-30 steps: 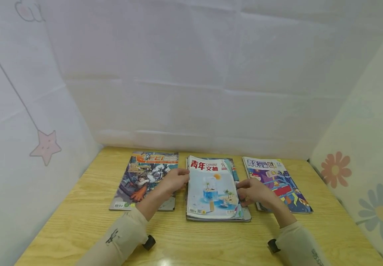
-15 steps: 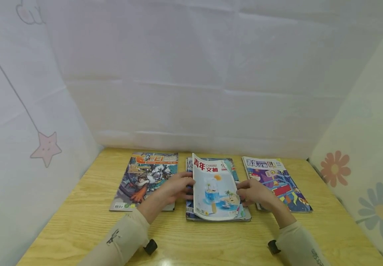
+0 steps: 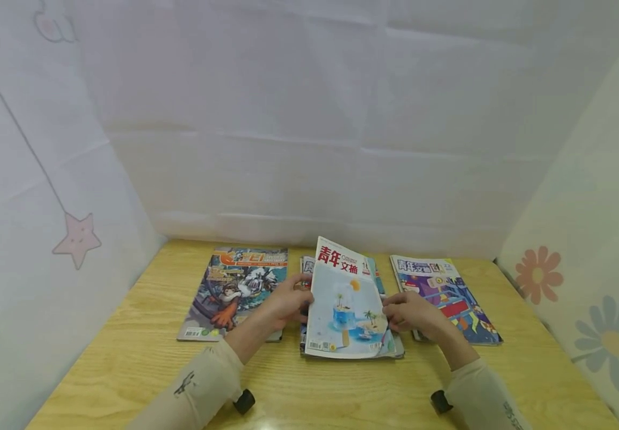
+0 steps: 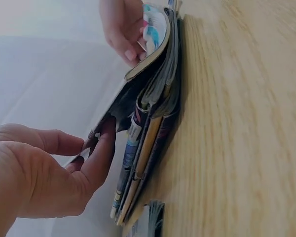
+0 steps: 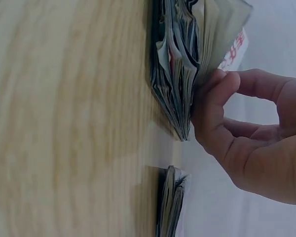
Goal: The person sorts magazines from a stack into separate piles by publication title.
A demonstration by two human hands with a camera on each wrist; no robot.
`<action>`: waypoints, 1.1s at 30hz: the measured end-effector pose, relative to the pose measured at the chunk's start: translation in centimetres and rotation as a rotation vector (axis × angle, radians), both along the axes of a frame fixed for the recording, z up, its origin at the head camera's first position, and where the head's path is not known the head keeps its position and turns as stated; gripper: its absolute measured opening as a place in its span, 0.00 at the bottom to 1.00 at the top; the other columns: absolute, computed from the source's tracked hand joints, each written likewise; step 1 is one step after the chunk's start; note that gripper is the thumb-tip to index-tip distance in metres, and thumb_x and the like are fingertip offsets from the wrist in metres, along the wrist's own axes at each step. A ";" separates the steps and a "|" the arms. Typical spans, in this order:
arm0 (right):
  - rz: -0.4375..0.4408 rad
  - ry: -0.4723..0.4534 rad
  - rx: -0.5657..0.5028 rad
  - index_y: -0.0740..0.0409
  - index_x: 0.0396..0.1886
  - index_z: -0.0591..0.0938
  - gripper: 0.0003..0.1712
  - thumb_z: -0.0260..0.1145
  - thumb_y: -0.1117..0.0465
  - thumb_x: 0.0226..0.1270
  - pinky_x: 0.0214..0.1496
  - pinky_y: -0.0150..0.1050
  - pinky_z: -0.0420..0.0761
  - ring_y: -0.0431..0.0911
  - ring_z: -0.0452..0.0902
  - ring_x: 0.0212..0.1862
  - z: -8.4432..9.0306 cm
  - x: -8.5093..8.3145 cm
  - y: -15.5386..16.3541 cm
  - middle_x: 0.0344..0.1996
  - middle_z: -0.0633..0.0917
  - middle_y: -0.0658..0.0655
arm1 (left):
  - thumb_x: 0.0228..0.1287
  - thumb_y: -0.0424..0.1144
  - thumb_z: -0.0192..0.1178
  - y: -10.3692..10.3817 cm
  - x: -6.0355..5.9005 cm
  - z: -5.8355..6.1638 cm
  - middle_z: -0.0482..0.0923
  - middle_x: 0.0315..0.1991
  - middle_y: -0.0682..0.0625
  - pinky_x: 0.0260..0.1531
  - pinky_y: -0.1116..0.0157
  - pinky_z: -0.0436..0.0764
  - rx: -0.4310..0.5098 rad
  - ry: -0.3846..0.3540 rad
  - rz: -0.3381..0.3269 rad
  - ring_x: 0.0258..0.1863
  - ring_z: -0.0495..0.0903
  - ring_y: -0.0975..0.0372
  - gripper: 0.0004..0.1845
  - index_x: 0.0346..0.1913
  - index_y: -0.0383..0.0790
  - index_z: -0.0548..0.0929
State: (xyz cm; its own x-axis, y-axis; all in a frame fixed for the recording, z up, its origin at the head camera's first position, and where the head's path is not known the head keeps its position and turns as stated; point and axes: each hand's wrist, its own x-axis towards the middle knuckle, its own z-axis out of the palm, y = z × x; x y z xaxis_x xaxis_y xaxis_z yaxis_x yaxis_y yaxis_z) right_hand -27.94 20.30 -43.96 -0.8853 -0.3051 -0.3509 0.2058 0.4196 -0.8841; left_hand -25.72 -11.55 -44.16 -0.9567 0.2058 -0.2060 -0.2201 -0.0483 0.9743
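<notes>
Both hands are working at the middle pile of magazines. Left hand [image 3: 286, 300] is reaching under the left edge of the top magazine [image 3: 347, 304]; in the left wrist view its thumb and fingers [image 4: 101, 153] are loosely curled, thumb tip touching the raised dark underside of the cover, though whether they are truly pinching it is hard to tell from that angle. Right hand [image 3: 410, 313] is pinching the right edge of the same magazine, thumb pressing on the page edges in the right wrist view, fingers [image 5: 259, 84] curling behind.

Top magazine is tilting: its left side is lifting off the pile, its right side is lying close to the stack. White cover, red characters at the top, blue island picture in the centre.

Middle stack [image 3: 341, 352] is sitting beneath it on the wooden table [image 3: 126, 358], several issues thick, spines and page edges splaying unevenly in both wrist views.

Comic magazine [image 3: 234, 286] is lying flat to the left of the stack, just beside the left hand. Colourful magazine [image 3: 449, 295] is lying flat to the right, partly behind the right hand.

Beige sleeves are covering both forearms. White sheeting [image 3: 314, 119] is hanging behind and at both sides, with a pink star [image 3: 77, 237] at left and printed flowers [image 3: 540, 275] at right.
</notes>
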 end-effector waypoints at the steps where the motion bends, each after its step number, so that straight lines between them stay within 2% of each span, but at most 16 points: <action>1: 0.004 0.000 -0.002 0.75 0.68 0.72 0.27 0.61 0.63 0.76 0.41 0.43 0.85 0.49 0.82 0.34 -0.1 -0.1 0.0 0.36 0.84 0.64 | 0.62 0.24 0.55 0.1 0.1 0.2 0.76 0.52 0.35 0.30 0.52 0.86 -0.007 0.014 0.005 0.41 0.84 0.47 0.34 0.73 0.37 0.66; 8: 0.006 0.025 0.010 0.72 0.71 0.68 0.31 0.63 0.63 0.75 0.39 0.46 0.81 0.51 0.78 0.32 0.1 -0.2 0.1 0.30 0.82 0.62 | 0.66 0.25 0.54 0.2 0.4 1.6 0.74 0.53 0.36 0.30 0.49 0.85 -0.054 0.071 0.026 0.42 0.83 0.48 0.32 0.74 0.39 0.67; 12: 0.016 0.107 0.051 0.69 0.69 0.72 0.30 0.66 0.60 0.74 0.48 0.52 0.81 0.52 0.80 0.40 0.7 -0.1 0.3 0.40 0.84 0.60 | 0.67 0.25 0.54 0.0 0.6 2.5 0.74 0.54 0.36 0.32 0.45 0.83 -0.046 0.084 0.022 0.43 0.82 0.46 0.32 0.74 0.40 0.67; 15: 0.037 0.145 0.046 0.68 0.70 0.71 0.31 0.67 0.57 0.73 0.57 0.57 0.79 0.55 0.81 0.49 1.1 0.0 0.5 0.51 0.82 0.62 | 0.69 0.25 0.54 -0.2 0.6 2.9 0.74 0.55 0.36 0.31 0.48 0.83 -0.025 0.083 0.016 0.43 0.81 0.46 0.31 0.74 0.40 0.66; 20: 0.039 0.124 -0.064 0.63 0.72 0.67 0.36 0.69 0.57 0.72 0.61 0.59 0.76 0.59 0.79 0.57 1.7 0.0 0.7 0.61 0.76 0.67 | 0.70 0.26 0.55 -0.6 0.2 3.4 0.74 0.58 0.36 0.29 0.55 0.85 0.033 0.070 0.014 0.46 0.81 0.47 0.32 0.76 0.40 0.64; 26: 0.043 0.075 -0.256 0.55 0.76 0.58 0.37 0.64 0.64 0.74 0.60 0.54 0.77 0.58 0.76 0.60 2.2 -0.1 0.6 0.65 0.71 0.68 | 0.70 0.26 0.56 -1.4 -0.4 3.5 0.75 0.56 0.36 0.37 0.49 0.85 0.101 0.058 0.022 0.47 0.82 0.47 0.31 0.74 0.41 0.66; 28: 0.066 0.036 -0.358 0.52 0.78 0.54 0.38 0.60 0.68 0.75 0.56 0.53 0.79 0.59 0.76 0.57 2.3 -0.1 0.6 0.65 0.70 0.70 | 0.71 0.26 0.55 -1.6 -0.6 3.5 0.75 0.57 0.36 0.40 0.47 0.85 0.130 0.056 0.012 0.48 0.82 0.47 0.31 0.74 0.41 0.65; 33: 0.135 -0.058 -0.556 0.40 0.80 0.47 0.45 0.53 0.75 0.74 0.40 0.45 0.82 0.54 0.80 0.45 2.7 0.0 0.7 0.62 0.72 0.72 | 0.71 0.25 0.54 -2.1 -0.9 3.4 0.72 0.62 0.34 0.42 0.47 0.84 0.175 0.050 -0.002 0.50 0.81 0.48 0.32 0.76 0.41 0.63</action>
State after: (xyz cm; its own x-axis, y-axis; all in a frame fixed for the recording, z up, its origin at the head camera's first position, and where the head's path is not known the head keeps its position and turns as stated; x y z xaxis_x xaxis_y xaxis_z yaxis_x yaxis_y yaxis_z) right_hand -27.98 20.97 -41.26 -0.8099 -0.5665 -0.1521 0.2374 -0.0795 -0.9682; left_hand -26.57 -13.67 -40.75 -0.9644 0.2362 -0.1186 -0.1715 -0.2178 0.9608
